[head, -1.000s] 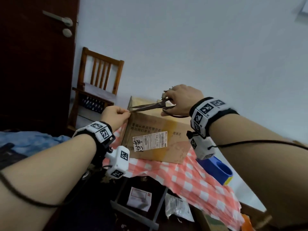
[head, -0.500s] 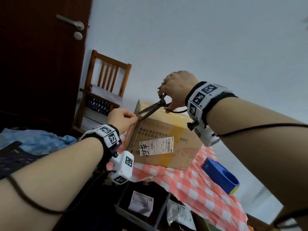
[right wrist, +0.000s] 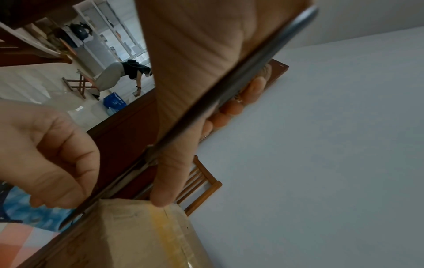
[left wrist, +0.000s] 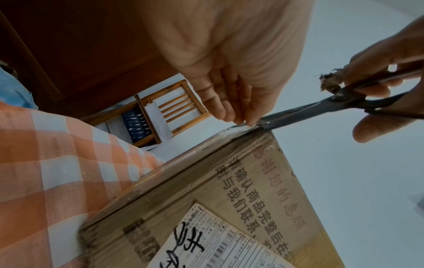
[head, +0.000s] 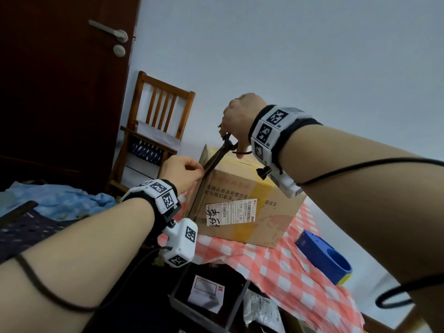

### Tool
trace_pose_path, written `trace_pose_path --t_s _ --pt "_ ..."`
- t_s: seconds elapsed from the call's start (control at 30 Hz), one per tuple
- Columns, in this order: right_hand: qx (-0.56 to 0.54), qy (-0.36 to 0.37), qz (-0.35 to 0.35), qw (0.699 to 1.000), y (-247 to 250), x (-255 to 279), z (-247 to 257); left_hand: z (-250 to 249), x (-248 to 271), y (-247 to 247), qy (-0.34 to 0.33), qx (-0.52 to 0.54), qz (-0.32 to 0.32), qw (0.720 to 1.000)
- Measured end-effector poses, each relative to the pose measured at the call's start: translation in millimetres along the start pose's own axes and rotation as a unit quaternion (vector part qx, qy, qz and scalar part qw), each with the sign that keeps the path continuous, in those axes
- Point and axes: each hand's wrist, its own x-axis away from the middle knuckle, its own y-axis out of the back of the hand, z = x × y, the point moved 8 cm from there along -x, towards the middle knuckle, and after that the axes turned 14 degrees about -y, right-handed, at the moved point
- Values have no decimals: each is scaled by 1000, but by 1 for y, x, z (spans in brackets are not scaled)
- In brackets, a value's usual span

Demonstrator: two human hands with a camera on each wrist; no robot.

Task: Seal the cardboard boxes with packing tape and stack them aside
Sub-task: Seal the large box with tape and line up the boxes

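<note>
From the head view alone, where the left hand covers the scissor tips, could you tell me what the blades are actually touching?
Observer: The left wrist view shows the scissors meeting a clear strip of tape at the top edge of the box.
Operator: Thank you. What is the left hand doing there?
Observer: The left hand pinches that tape in a fingertip grip, right beside the blades.
Operator: Is there anything else nearby that I should know about?
Observer: In the right wrist view, past the right hand, another person bends over in the background.
</note>
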Motion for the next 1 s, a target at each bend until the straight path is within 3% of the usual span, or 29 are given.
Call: trace_pose_path --t_s 0.47,0.87,1.0 --pt "31 -9 4 999 1 6 12 -2 0 -1 -2 2 -1 1000" --pt "43 -24 -59 997 12 6 18 -5 2 -3 0 -8 6 1000" --pt "40 -10 -36 998 9 13 17 -6 3 -3 3 -16 5 1000"
